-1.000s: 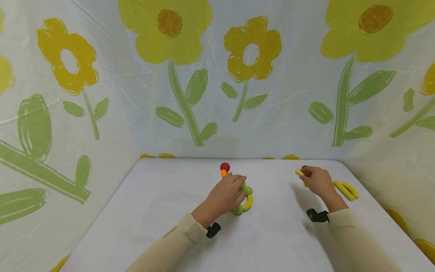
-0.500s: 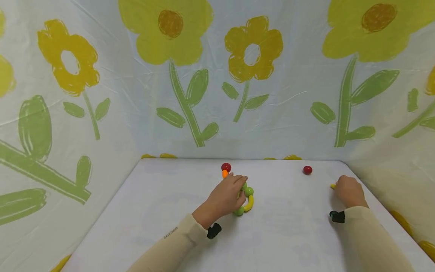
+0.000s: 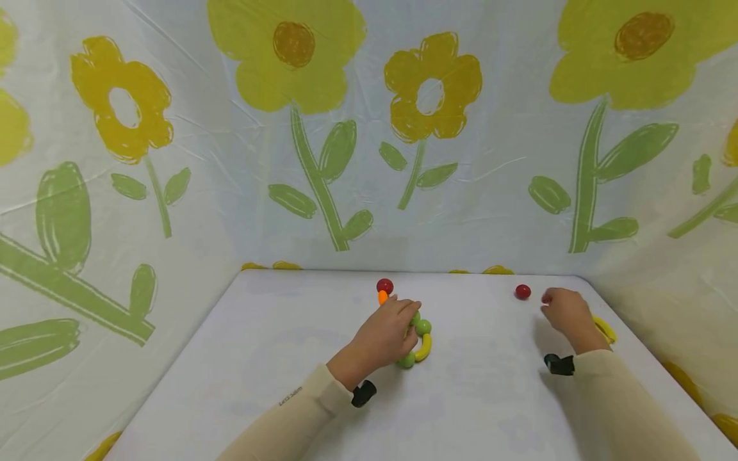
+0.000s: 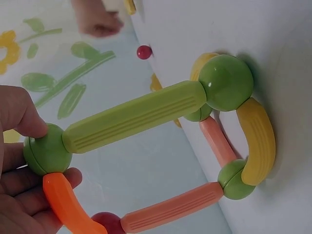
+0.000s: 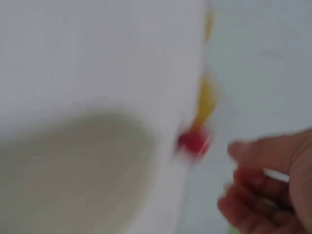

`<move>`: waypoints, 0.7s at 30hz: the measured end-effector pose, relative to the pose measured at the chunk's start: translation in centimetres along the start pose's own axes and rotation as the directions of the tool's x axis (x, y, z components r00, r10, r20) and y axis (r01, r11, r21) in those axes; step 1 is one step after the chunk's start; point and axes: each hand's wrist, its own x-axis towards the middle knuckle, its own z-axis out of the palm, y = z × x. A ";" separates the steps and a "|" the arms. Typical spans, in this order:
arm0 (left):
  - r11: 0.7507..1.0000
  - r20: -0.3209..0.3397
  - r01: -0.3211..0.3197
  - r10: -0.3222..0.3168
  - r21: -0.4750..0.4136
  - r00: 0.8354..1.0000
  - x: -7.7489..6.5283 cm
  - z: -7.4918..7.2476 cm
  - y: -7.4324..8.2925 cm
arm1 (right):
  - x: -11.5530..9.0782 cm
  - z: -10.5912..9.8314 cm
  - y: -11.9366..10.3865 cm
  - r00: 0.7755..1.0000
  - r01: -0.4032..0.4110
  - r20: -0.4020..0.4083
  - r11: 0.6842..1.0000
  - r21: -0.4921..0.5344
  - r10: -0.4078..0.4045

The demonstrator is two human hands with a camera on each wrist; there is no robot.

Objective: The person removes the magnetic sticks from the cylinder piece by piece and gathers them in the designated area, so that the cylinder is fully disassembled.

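Left fingers grip green ball; right fingers loose, empty, near red ball; right wrist partly hides a yellow piece.

The place is small and sheet-walled; whether it belongs to a home, a studio or a lab cannot be told. Flower-printed sheeting hangs beyond the left grip and the right grip and along either side, enclosing a white table, with a colourful toy frame in the left grip.

I face a white surface. Pale hangings printed with yellow flowers and green leaves enclose it on three sides.
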 end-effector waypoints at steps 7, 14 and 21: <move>1.000 -0.005 -0.009 0.009 0.020 1.000 0.0 0.2 -0.2 | -1.3 1.8 -14.1 0.958 0.231 0.035 0.841 0.490 -0.284; 1.000 -0.006 0.001 -0.002 -0.021 1.000 0.1 0.1 -0.3 | -2.9 4.2 -20.0 0.951 0.055 0.140 0.594 0.803 -0.276; 0.997 -0.012 -0.016 0.015 -0.069 1.000 -0.1 0.0 -0.9 | -3.4 5.1 -20.5 0.959 -0.007 0.156 0.534 0.846 -0.235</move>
